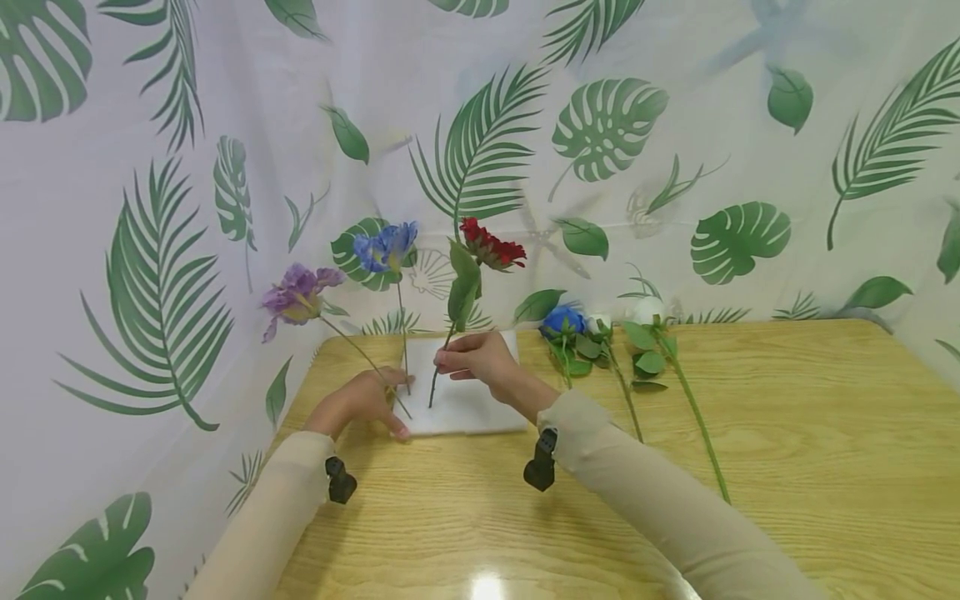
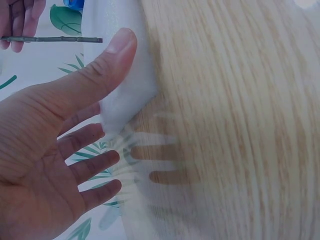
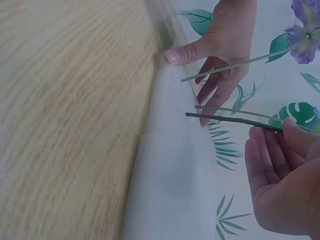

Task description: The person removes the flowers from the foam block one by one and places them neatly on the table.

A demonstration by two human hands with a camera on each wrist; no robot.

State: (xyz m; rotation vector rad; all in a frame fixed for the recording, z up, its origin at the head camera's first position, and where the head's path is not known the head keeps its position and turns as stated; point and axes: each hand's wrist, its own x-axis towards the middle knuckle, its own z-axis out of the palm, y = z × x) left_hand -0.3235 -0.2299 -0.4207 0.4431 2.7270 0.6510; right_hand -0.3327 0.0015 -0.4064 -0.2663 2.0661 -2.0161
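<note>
My right hand (image 1: 483,362) pinches the stem of a red artificial flower (image 1: 491,247) between thumb and fingertips. That stem (image 3: 235,120) slants down toward a white foam block (image 1: 483,408); whether its dark lower end touches the foam I cannot tell. At the block's left end is my left hand (image 1: 366,396), with its thumb at the front edge and its fingers, fairly straight, at the far side. A purple flower (image 1: 296,296) leans left, its stem standing in the foam. Close by, a light blue flower (image 1: 386,247) stands nearly upright in the block.
To the right of the block, a dark blue rose (image 1: 564,321) and two white roses, one small (image 1: 600,325) and one larger (image 1: 649,312), lie on the wooden table (image 1: 810,433). A leaf-print cloth (image 1: 630,250) hangs behind the table and along its left side.
</note>
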